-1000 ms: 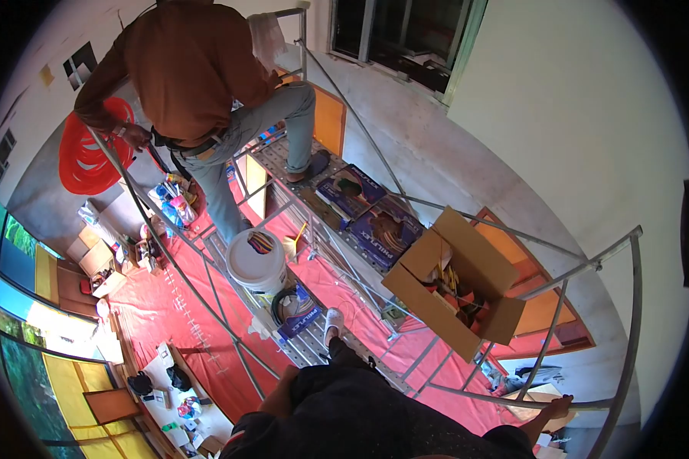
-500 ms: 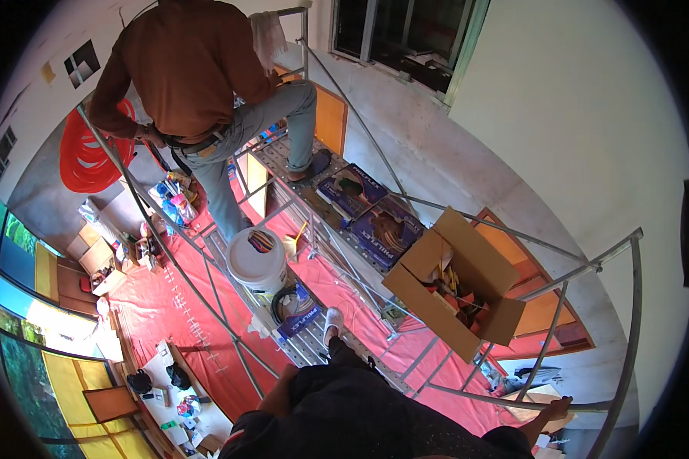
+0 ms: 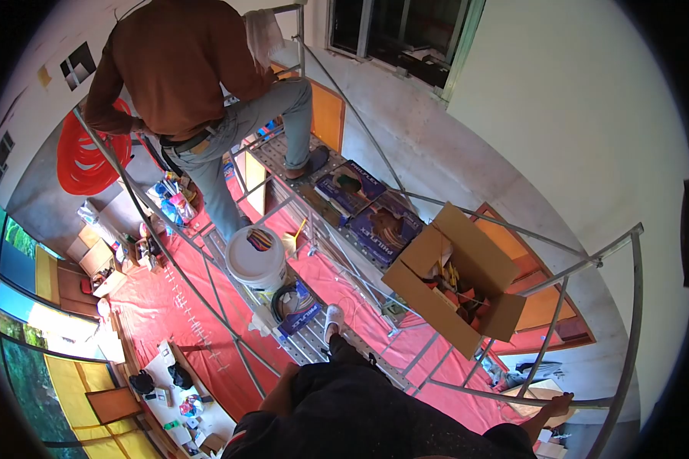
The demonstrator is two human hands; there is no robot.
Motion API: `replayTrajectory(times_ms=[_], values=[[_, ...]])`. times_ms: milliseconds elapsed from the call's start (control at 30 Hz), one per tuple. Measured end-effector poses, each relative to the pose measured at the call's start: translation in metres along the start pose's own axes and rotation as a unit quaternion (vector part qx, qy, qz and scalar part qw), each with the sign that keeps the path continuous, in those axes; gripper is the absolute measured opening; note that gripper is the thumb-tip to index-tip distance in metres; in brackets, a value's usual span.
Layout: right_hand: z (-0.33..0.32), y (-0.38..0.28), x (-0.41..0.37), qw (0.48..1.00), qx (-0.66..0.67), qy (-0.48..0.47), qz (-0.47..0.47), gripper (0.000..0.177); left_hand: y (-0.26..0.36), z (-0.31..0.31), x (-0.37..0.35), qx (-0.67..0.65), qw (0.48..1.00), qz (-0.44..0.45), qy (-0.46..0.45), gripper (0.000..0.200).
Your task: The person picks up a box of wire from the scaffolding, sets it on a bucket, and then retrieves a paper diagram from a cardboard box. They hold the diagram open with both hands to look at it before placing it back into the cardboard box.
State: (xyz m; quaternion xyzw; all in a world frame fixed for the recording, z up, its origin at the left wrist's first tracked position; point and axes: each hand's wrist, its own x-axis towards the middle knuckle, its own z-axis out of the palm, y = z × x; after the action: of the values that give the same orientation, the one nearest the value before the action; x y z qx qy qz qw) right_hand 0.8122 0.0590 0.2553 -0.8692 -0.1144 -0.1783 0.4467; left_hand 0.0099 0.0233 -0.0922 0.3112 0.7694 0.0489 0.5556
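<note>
At lower right, my right hand [image 3: 557,405] grips the metal scaffold rail [image 3: 593,405], with its fingers over the tube. My left hand [image 3: 287,375] is down beside my dark clothing; its fingers are hidden. My foot in a light shoe [image 3: 334,317] stands on the perforated metal platform [image 3: 306,348]. Close to that foot lies a Philflex box [image 3: 302,320] with a coil of dark cable [image 3: 285,302] on it. Behind it stands a white lidded bucket [image 3: 254,256], with several coloured items [image 3: 259,239] on its lid.
An open cardboard box [image 3: 429,298] of tools sits on the raised plank. Two more Philflex boxes [image 3: 385,229] lie beyond it. Another person [image 3: 164,69] straddles both platforms. Diagonal braces [image 3: 184,268] cross the left side. Red sheeting [image 3: 207,306] covers the floor far below.
The view shifts very slightly. The other person leans a little to the left, and their arm on the left side moves slightly. My right hand stays on the rail.
</note>
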Motion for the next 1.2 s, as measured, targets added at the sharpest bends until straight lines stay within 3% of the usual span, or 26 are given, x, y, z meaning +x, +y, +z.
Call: replayTrajectory(times_ms=[100,233,333,533,900,1000,1200], values=[[0.002,0.004,0.002,1.0,0.018,0.006,-0.008,0.043,-0.013,0.007,0.013,-0.039,0.999,0.018,0.011,0.043],[-0.002,-0.017,-0.013,0.992,0.101,0.018,0.078,0.043,-0.022,0.012,0.029,-0.104,0.992,0.062,0.023,0.042],[-0.002,-0.021,-0.012,0.986,0.121,0.025,0.108,0.043,-0.004,0.002,0.006,-0.07,0.997,-0.011,0.021,0.042],[-0.003,-0.021,-0.014,0.99,0.102,0.025,0.09,0.041,0.021,-0.009,-0.021,-0.025,0.998,-0.057,0.024,0.046],[-0.004,-0.03,-0.02,0.987,0.126,0.038,0.088,0.04,-0.019,0.004,0.018,-0.027,0.998,0.05,-0.012,0.045],[-0.006,-0.034,-0.02,0.98,0.144,0.02,0.138,0.041,-0.022,0.003,0.02,-0.028,0.997,0.067,-0.009,0.045],[-0.005,-0.031,-0.021,0.98,0.168,0.038,0.101,0.041,-0.029,0.001,0.025,-0.026,0.995,0.09,-0.031,0.044]])
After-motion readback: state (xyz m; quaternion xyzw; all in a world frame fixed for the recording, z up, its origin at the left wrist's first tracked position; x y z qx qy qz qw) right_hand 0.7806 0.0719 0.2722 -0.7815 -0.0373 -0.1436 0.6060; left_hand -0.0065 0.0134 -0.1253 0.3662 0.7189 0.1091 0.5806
